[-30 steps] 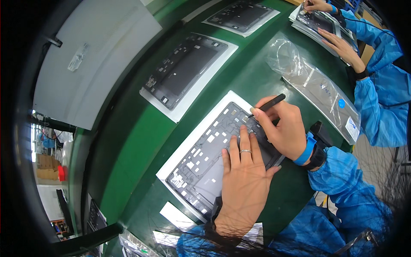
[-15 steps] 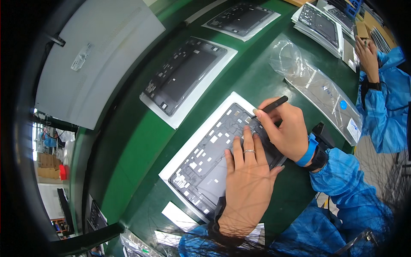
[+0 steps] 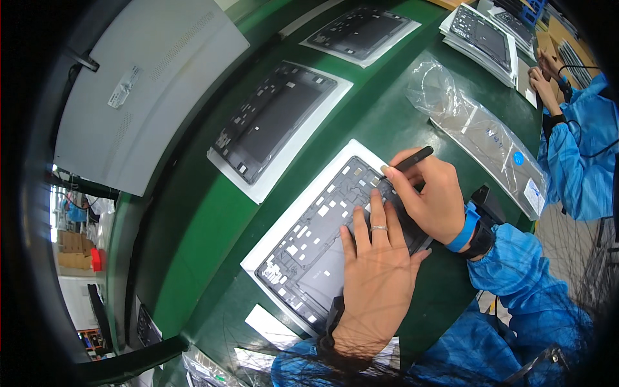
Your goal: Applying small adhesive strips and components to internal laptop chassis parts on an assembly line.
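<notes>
The right hand (image 3: 433,200) is closed in a pen-style grip around a slim black stylus-like tool (image 3: 412,158), whose tip meets the upper corner of a dark rectangular back-panel frame dotted with small pale pads (image 3: 322,238). The left hand (image 3: 377,274), a ring on one finger, lies flat and open on the lower right part of that frame, holding nothing and pressing it down. The frame lies on a white backing sheet (image 3: 284,232) on the green worktop (image 3: 193,258), directly in front of the person. If the flat hand eases off, the frame could likely slide on the smooth sheet and the tool tip skate across the pads, scratching or lifting one. Too steep an angle or too much force at the corner might gouge the thin edge. The palm itself may smear or shift the pads beneath it. Just beyond the right hand, a crinkled clear plastic bag with a flat part inside (image 3: 480,138) lies near enough for an elbow swing to drag it. A second identical frame on its white sheet (image 3: 277,122) lies farther up the worktop, and another person's blue sleeve (image 3: 577,155) works well apart at the right.
</notes>
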{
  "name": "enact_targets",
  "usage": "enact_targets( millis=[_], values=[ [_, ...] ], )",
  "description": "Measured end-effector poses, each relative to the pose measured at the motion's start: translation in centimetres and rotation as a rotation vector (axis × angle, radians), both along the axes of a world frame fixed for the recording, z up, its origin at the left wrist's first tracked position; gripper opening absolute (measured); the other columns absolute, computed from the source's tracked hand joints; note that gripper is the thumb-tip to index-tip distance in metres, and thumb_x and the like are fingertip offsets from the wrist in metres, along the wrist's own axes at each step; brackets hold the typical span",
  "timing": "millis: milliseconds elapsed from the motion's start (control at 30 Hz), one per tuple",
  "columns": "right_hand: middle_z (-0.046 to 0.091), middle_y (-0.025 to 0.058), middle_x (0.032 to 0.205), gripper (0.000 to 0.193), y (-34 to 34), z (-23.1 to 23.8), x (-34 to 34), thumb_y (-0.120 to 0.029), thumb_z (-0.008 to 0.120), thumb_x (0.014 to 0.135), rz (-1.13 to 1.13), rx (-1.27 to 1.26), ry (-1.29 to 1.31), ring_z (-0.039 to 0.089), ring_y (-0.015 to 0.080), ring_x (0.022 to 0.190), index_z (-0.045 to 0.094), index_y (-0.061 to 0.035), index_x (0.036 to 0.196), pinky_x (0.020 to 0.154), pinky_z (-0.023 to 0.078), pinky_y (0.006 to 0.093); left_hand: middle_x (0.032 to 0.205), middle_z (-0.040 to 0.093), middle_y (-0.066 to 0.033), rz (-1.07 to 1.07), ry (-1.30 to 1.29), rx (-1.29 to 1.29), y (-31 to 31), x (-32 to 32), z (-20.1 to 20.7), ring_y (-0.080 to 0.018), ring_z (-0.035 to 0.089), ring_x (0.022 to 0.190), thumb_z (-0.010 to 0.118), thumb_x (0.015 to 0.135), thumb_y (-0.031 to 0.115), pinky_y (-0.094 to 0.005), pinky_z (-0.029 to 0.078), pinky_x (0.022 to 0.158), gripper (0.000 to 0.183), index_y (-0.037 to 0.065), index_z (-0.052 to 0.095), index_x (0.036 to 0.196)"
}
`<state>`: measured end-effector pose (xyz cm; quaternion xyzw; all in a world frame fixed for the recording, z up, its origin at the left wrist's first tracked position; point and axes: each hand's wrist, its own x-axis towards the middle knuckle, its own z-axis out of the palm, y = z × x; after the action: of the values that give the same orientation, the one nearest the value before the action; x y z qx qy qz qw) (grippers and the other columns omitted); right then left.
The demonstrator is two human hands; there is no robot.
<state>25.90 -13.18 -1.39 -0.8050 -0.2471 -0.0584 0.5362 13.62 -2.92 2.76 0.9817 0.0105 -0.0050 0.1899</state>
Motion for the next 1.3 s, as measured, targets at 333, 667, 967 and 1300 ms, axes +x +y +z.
enact_targets(
  millis=[333, 667, 967, 1300],
  values=[
    [0.073, 0.0160, 0.083, 0.020, 0.0, 0.0, 0.1, -0.012, 0.078, 0.093, -0.002, -0.006, -0.020, 0.076, 0.0260, 0.072, 0.068, 0.0015, 0.104, 0.062, 0.060, 0.0334, 0.156, 0.048, -0.0224, 0.044, -0.080, 0.097, -0.1, 1.5, -0.9, -0.0371, 0.052, 0.129, 0.080, 0.087, 0.047, -0.0512, 0.042, 0.105, 0.091, -0.007, 0.046, 0.151],
    [0.072, 0.0115, 0.101, 0.017, -1.0, 0.6, 0.7, -0.008, 0.074, 0.097, -0.020, 0.155, -0.009, 0.072, 0.0172, 0.083, 0.070, 0.0019, 0.110, 0.067, 0.057, 0.0285, 0.154, 0.052, -0.0210, 0.038, -0.129, 0.148, -0.3, 1.4, -1.1, -0.0360, 0.052, 0.129, 0.079, 0.082, 0.059, -0.0492, 0.042, 0.105, 0.097, -0.007, 0.051, 0.148],
    [0.068, 0.0114, 0.100, 0.016, 0.6, -0.9, 0.4, -0.004, 0.067, 0.100, 0.082, 0.153, 0.051, 0.068, 0.0215, 0.088, 0.071, -0.0026, 0.115, 0.080, 0.053, 0.0324, 0.160, 0.037, -0.0328, 0.125, -0.228, -0.188, 1.3, -1.3, -1.7, -0.0477, 0.041, 0.140, 0.080, 0.089, 0.047, -0.0544, 0.032, 0.119, 0.096, -0.013, 0.040, 0.152],
    [0.065, 0.0142, 0.099, 0.029, 0.8, -0.3, -0.1, 0.000, 0.071, 0.093, 0.214, -0.099, -0.189, 0.067, 0.0323, 0.093, 0.065, -0.0050, 0.121, 0.082, 0.053, 0.0386, 0.167, 0.026, -0.0240, 1.125, -0.150, -1.254, 5.3, -13.8, 2.3, -0.0345, 0.028, 0.155, 0.074, 0.095, 0.029, -0.0466, 0.018, 0.129, 0.097, -0.009, 0.015, 0.163]
  ],
)
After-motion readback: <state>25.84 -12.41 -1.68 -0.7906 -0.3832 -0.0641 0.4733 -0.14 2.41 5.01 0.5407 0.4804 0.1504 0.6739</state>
